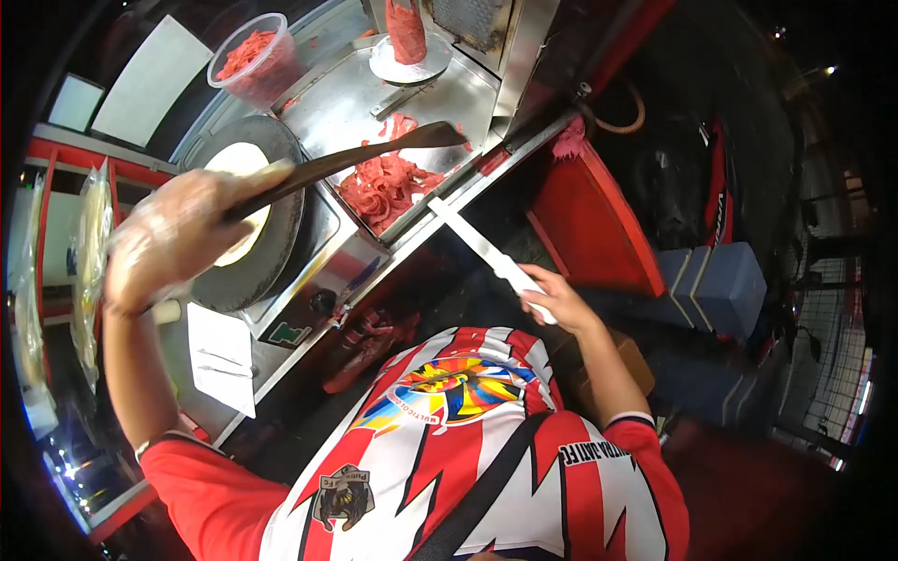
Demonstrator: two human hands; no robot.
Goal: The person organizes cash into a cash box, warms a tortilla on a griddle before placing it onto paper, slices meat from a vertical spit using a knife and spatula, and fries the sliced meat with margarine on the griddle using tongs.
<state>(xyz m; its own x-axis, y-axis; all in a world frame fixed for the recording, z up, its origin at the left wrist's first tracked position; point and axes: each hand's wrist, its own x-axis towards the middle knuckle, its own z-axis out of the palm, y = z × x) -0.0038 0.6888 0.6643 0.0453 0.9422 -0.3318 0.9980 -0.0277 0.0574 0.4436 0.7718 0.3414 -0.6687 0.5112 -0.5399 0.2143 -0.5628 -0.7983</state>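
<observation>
My left hand, in a clear plastic glove, is closed round the handle of a dark spatula. The spatula reaches right, above the metal tray, its broad tip over the shaved red meat. Under and beside this hand lies a round dark griddle with a pale flatbread on it. My right hand grips the white handle of a long knife. The knife's tip is at the tray's front edge, close to the meat.
A red meat stack stands on a round plate at the tray's back. Beside the griddle is a clear tub of red shreds. White paper lies at the counter's left end. A red panel and blue box are at right.
</observation>
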